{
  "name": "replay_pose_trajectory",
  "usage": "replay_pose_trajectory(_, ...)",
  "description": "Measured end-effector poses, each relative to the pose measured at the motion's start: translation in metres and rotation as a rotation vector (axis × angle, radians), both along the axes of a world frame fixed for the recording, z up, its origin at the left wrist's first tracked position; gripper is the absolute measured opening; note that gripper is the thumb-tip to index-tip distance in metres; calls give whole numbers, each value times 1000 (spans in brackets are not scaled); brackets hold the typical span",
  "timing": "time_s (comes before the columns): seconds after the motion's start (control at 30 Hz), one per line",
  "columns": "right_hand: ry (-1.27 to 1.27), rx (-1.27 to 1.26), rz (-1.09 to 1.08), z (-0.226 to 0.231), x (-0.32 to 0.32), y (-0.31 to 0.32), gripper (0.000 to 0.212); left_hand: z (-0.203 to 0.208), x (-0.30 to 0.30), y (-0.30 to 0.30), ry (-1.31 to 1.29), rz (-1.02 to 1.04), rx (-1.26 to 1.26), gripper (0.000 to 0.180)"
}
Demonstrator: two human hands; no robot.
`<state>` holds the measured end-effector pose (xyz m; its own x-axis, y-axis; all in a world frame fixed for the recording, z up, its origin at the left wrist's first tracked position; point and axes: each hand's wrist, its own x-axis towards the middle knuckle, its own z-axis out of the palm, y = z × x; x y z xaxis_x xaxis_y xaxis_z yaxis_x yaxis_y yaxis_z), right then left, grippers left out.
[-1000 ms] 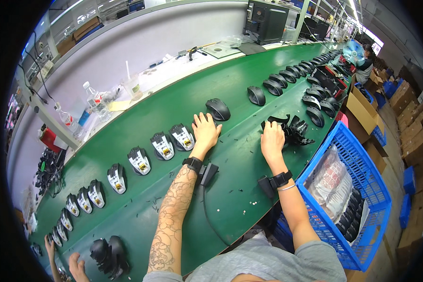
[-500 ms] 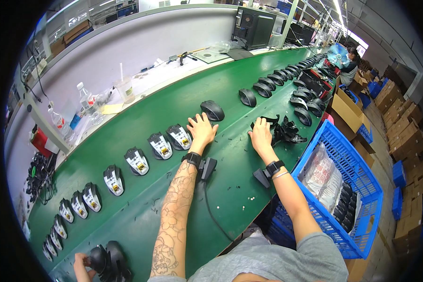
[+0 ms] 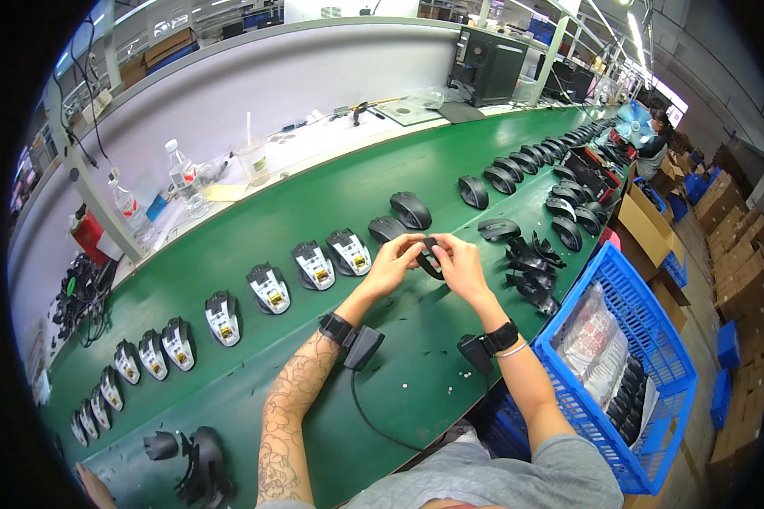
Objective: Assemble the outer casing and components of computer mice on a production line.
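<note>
Both of my hands meet over the green bench, pinching a thin, curved black plastic piece (image 3: 431,265) between them. My left hand (image 3: 392,265) has the left side of the piece, and my right hand (image 3: 458,261) grips the other side. Just beyond the left hand lies a black mouse shell (image 3: 387,228), with a black computer mouse (image 3: 410,209) behind it. Right of my hands rests another black shell (image 3: 499,229). A heap of loose black plastic parts (image 3: 530,271) sits nearer the bench edge.
Opened mice with pale insides (image 3: 313,265) line the bench to the left; black mice (image 3: 502,176) run toward the far right. A blue crate (image 3: 569,339) with bagged parts stands at right. Another person's hand (image 3: 93,485) and black parts (image 3: 204,467) are at lower left.
My hands have come together and now hold the curved black piece. A shell shows where my left hand was. The other person's hand has left the black parts at lower left.
</note>
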<state>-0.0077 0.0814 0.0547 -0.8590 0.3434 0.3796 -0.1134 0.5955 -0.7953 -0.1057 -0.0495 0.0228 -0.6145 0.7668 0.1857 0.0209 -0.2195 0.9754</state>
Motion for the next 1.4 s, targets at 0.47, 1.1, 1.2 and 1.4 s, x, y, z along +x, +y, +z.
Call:
replay_pose_trajectory(0.47, 218, -158, 340, -7, -31, -45, 67, 35, -21, -52, -121, 337, -18, 29)
replay_pose_trajectory(1.1, 366, 195, 36, -31, -25, -30, 39, 21, -53, -64, 224, 546, -252, 80)
replay_pose_trajectory(1.2, 343, 59, 56, -17, -23, -40, 44, -3, -56, -80, -64, 487, -70, 64)
replay_pose_trajectory(1.4, 322, -115, 128, -13, -17, -51, 52, 15, -26, -89, -424, 376, 102, 42)
